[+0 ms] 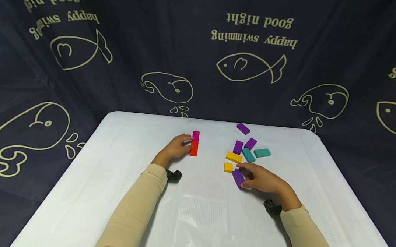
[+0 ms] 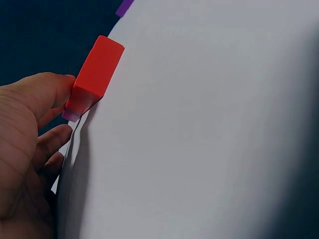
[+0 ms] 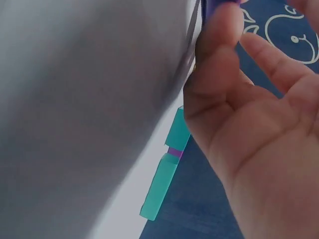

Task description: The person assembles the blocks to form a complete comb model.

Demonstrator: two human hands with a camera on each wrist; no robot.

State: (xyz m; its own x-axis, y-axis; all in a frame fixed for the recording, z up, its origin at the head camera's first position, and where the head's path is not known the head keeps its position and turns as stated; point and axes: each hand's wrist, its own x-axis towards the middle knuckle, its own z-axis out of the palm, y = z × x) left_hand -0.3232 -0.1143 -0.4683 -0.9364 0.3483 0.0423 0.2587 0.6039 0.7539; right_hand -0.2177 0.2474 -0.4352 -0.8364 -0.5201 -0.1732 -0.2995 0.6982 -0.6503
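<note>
On the white table cover [image 1: 92,185] my left hand [image 1: 188,143] pinches a red block [image 1: 193,149] that lies end to end with a magenta block [image 1: 195,135]. In the left wrist view my thumb presses the red block [image 2: 94,74], with my left hand [image 2: 66,107] around its near end and a sliver of magenta under it. My right hand [image 1: 242,175] grips a purple block [image 1: 237,178] flat on the table. In the right wrist view my right hand [image 3: 249,20] fills the right side, and the purple block [image 3: 213,5] shows by the thumb.
Beyond my right hand lies a loose cluster: two yellow blocks [image 1: 233,156], two teal blocks [image 1: 262,153] and three purple ones [image 1: 243,128]. The teal blocks [image 3: 167,174] also show in the right wrist view. A dark cloth [image 1: 200,64] printed with fish and whales hangs behind and around the table.
</note>
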